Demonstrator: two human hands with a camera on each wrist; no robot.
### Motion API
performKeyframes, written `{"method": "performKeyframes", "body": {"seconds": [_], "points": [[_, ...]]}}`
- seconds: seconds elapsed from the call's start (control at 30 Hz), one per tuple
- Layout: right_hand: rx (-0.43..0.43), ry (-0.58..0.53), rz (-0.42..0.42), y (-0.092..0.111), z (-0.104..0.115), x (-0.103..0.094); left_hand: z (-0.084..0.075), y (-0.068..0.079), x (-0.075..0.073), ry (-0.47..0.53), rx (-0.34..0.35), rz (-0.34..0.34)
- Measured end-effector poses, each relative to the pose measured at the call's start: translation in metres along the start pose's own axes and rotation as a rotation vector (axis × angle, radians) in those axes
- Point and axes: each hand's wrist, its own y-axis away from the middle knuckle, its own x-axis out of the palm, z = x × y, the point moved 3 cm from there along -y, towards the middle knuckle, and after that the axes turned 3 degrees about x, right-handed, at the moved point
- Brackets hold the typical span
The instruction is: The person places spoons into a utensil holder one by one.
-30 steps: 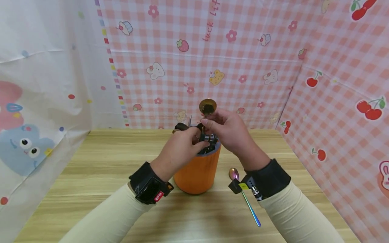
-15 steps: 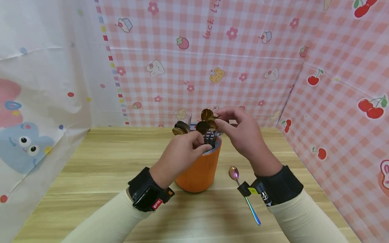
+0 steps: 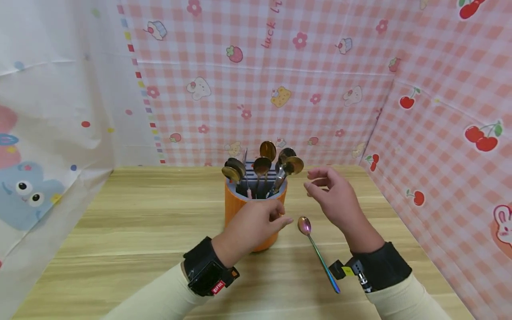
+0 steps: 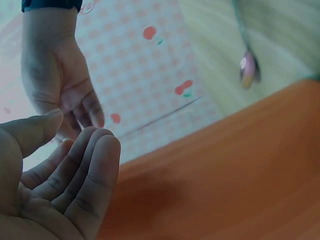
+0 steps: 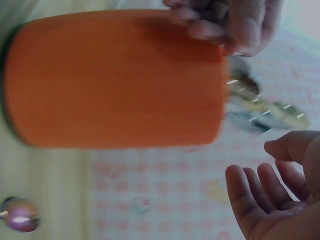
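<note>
An orange utensil holder with a grey slotted insert stands upright on the table. Several spoons lean in it bowl-up, among them a gold one at its right side. My left hand hovers before the holder's front, fingers loosely bent and holding nothing. To the right of the holder, my right hand is in the air with relaxed fingers and an empty palm. Between and below the hands, a rainbow-coloured spoon lies on the table. The left wrist view shows both empty palms beside the orange wall.
The wood-grain table reaches back to a pink checked cloth wall. Another checked cloth rises at the right, and a white printed cloth hangs at the left.
My right hand has let go of a gold spoon, now standing in the holder, and moved right and down. My left hand has drawn back from the holder's rim toward its front.
</note>
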Motion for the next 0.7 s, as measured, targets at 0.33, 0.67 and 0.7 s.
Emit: {"method": "performKeyframes", "body": {"seconds": [0.33, 0.67, 0.7], "points": [[0.078, 0.122, 0.104, 0.019, -0.048, 0.014, 0.022, -0.004, 0.045, 0.024, -0.056, 0.111], [0.071, 0.187, 0.173, 0.028, -0.071, 0.019, 0.023, -0.007, 0.083, 0.018, -0.066, 0.205], [0.065, 0.192, 0.183, 0.029, -0.073, 0.020, 0.023, -0.007, 0.087, 0.012, -0.061, 0.209]]}}
